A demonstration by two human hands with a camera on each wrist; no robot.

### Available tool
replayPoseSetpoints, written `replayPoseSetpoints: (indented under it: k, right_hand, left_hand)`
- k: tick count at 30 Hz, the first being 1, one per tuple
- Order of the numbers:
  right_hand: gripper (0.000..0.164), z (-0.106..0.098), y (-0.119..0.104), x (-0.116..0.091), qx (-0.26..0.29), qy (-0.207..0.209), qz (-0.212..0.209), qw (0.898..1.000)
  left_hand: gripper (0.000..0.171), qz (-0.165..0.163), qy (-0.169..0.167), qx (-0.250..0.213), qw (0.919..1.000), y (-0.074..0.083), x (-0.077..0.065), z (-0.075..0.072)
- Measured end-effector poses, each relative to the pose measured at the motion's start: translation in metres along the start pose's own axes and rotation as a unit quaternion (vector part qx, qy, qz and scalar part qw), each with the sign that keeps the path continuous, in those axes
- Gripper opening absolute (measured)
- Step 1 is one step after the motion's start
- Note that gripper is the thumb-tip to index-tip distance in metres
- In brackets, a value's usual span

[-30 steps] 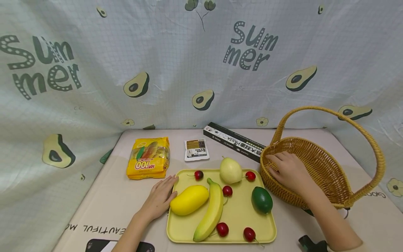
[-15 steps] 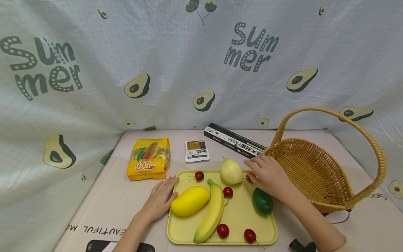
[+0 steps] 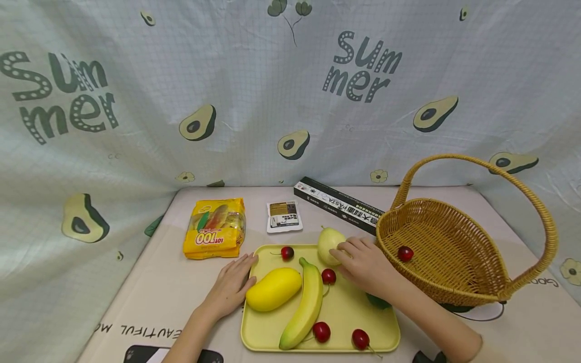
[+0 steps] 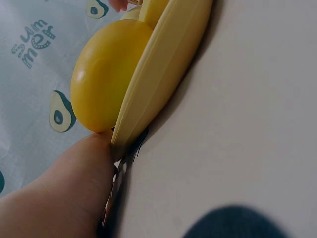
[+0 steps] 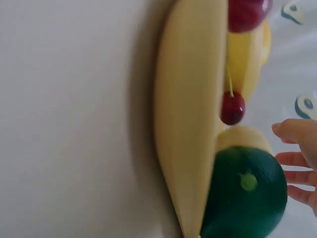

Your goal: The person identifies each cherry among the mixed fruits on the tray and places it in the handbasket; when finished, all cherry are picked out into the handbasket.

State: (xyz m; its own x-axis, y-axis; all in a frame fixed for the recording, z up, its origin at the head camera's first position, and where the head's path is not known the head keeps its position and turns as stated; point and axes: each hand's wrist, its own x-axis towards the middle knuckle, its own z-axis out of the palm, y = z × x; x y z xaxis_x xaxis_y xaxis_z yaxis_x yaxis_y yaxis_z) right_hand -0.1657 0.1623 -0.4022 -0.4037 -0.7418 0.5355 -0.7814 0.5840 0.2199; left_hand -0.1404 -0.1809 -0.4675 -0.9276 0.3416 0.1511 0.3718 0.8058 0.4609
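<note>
My left hand [image 3: 230,286] rests on the left rim of the yellow tray [image 3: 340,315], fingers straight, thumb beside the yellow mango [image 3: 274,290]. My right hand [image 3: 363,264] reaches over the tray with its fingertips right at the pale pear [image 3: 329,246]; in the right wrist view its fingers are apart and relaxed. Under the right wrist, a dark green avocado-like fruit [image 3: 378,301] is partly hidden. A banana [image 3: 303,305] lies beside the mango. Several cherries lie around, among them one cherry [image 3: 328,276] below the pear. One red cherry [image 3: 405,253] is inside the wicker basket [image 3: 454,290].
Behind the tray stand a yellow candy bag [image 3: 215,228], a small white packet [image 3: 284,217] and a long black pasta box [image 3: 338,204]. The basket's tall handle [image 3: 544,222] arches up on the right. A dark flat object [image 3: 172,354] lies at the front left.
My right hand has moved left from the basket, over the tray's upper right corner, to the pear. The cherry in the basket shows now. My left hand has stayed put.
</note>
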Motion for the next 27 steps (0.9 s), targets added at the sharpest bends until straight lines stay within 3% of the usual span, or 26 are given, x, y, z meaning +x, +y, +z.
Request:
replayPoseSetpoints:
  k: [5, 11, 18, 22, 27]
  right_hand:
    - [0.032, 0.005, -0.008, 0.002, 0.012, 0.002, -0.027, 1.000]
    - [0.035, 0.006, -0.017, 0.004, 0.008, -0.036, -0.042, 0.998]
    - [0.017, 0.013, -0.026, 0.004, -0.005, -0.045, -0.069, 0.997]
    - [0.017, 0.016, -0.027, 0.003, -0.008, -0.054, -0.063, 0.997]
    - [0.023, 0.014, -0.027, 0.001, 0.000, -0.099, -0.042, 0.994]
  left_hand:
    - [0.050, -0.001, 0.000, 0.002, 1.0000, 0.000, 0.000, 0.000]
    - [0.050, -0.003, -0.002, 0.000, 1.0000, 0.000, 0.000, 0.000]
    - [0.050, -0.004, -0.003, -0.001, 1.0000, 0.000, 0.000, 0.000]
    - [0.050, -0.004, -0.004, 0.000, 1.0000, 0.000, 0.000, 0.000]
    - [0.050, -0.003, -0.005, -0.002, 1.0000, 0.000, 0.001, -0.001]
